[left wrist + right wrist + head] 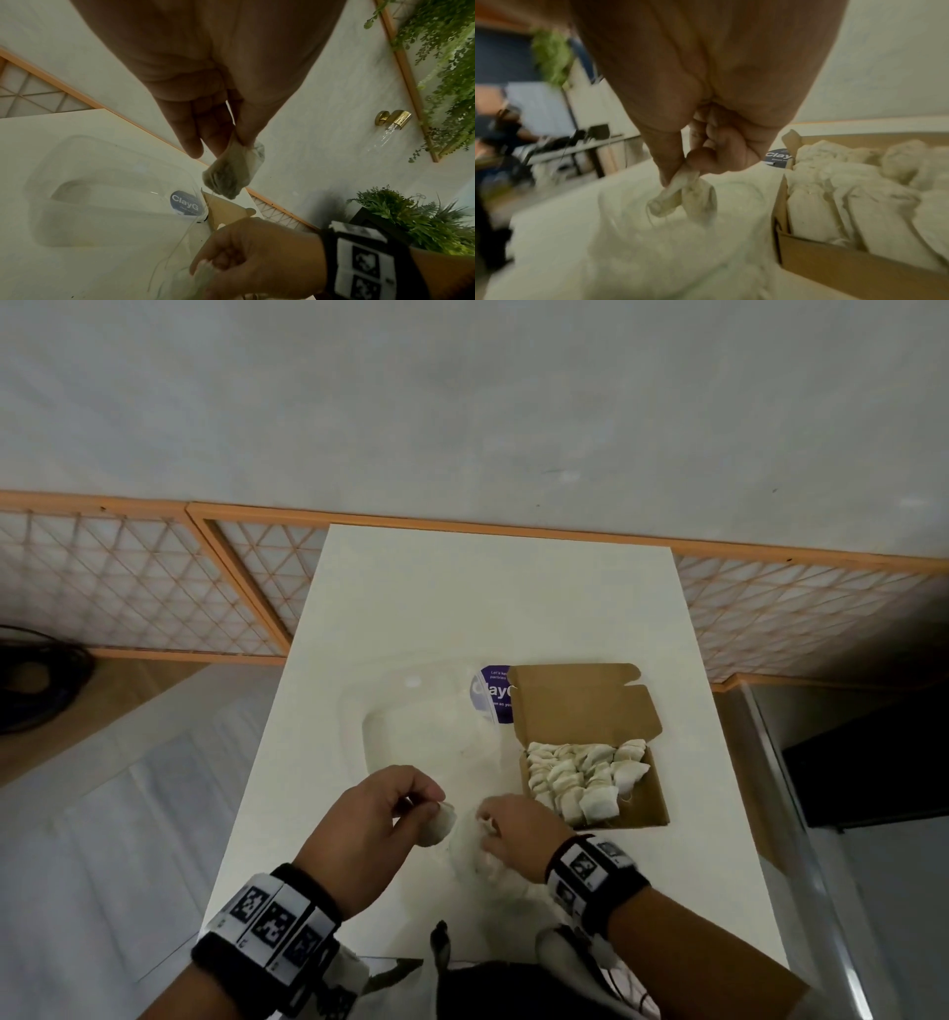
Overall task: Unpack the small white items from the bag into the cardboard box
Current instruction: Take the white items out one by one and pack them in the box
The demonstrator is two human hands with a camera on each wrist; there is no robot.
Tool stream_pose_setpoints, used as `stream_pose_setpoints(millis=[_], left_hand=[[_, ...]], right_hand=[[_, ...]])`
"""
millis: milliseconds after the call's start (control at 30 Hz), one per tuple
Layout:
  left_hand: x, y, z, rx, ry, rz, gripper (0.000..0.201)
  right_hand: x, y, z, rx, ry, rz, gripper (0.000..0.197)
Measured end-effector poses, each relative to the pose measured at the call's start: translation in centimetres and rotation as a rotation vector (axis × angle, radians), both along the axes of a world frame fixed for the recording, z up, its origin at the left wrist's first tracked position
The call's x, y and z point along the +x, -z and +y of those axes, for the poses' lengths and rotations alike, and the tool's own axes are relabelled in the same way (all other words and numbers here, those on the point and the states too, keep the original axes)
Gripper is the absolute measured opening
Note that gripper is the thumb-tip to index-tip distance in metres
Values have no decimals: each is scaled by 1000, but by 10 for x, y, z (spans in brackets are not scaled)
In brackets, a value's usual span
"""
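While the cardboard box (595, 762) sits open at table R, already packed w/ rows of small white sachets (585, 778), a person works over a clear plastic bag (477, 860) lying on the white table (462, 598) just beside the box's near-L corner. Left hand (380, 819) is raised off the table, thumb and fingertips pinched tight on one sachet (231, 176), which dangles free w/ a thread trailing. Right hand (518, 834), fingers curled, pinches crumpled pale material (680, 194) at the bag's mouth; whether that is bag film or another sachet can't be told, pic is blurred. Probably it pins the bag steady so the L can draw items out.

Behind the bag: a clear plastic tray (421, 711) and a round purple label (490, 693), partly hidden by the box's upright lid flap (580, 701). Route from L hand to box crosses the R hand and bag, the main obstruction. Free room shows mostly at the box's near-R end.
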State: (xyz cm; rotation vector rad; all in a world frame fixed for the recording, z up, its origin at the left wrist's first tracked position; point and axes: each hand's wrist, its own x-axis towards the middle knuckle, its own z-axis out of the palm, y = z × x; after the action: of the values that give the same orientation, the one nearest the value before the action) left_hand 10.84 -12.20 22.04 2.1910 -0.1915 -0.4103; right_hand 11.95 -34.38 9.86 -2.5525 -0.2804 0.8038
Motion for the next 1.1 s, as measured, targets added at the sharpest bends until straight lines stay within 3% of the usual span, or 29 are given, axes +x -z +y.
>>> stream_pose_setpoints(millis=[200, 367, 567, 700, 833, 967, 1100], left_hand=[[3, 3, 1, 13, -3, 21, 19], [3, 1, -4, -28, 47, 65, 19], [7, 0, -14, -16, 125, 96, 17], [6, -1, -18, -2, 173, 85, 18], [7, -3, -18, 12, 193, 78, 17], [6, -6, -20, -8, 182, 80, 18], [6, -11, -20, -25, 173, 88, 16]], right_hand=[[-7, -32, -32, 310, 309, 35, 12], [-14, -62, -41, 578, 472, 138, 20], [-16, -81, -41, 695, 470, 198, 17], [-17, -82, -40, 739, 481, 165, 33], [-13, -86, -43, 816, 550, 187, 16], [-13, -97, -48, 847, 528, 230, 33], [-11, -111, -44, 899, 531, 220, 19]])
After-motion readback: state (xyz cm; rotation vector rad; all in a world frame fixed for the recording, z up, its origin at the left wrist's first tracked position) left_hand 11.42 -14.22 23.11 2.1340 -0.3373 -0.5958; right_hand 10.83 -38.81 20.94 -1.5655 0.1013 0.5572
